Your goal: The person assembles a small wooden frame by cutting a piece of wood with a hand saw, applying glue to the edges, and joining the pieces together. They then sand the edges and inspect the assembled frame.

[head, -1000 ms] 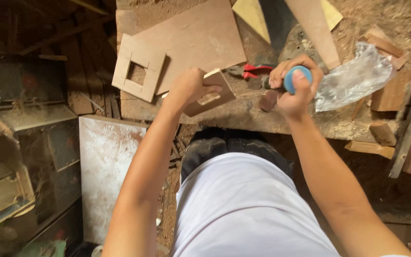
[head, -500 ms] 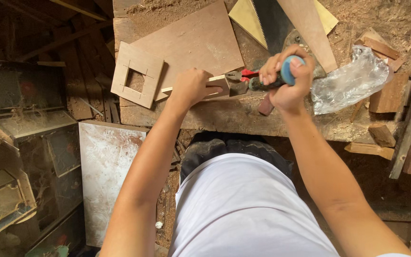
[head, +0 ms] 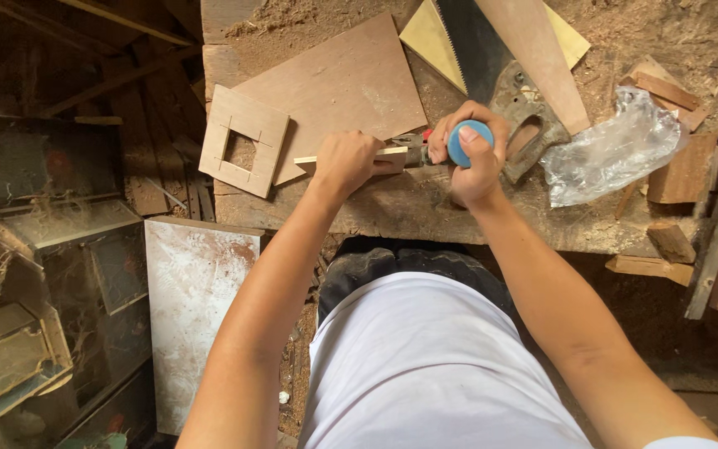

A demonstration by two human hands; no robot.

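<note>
Left hand (head: 346,162) clamped on thin pale wooden strip (head: 313,159) | strip's long axis left-right on dusty wooden bench (head: 392,208) | right hand (head: 469,158) fisted around round blue-topped object (head: 469,142) just beside strip's right end, nearer | grey-handled handsaw (head: 500,75) behind.

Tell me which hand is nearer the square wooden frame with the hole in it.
Left. The left hand rests on a thin wooden strip just right of the square wooden frame. The right hand holds a blue-capped tool farther right, beyond the left hand.
</note>
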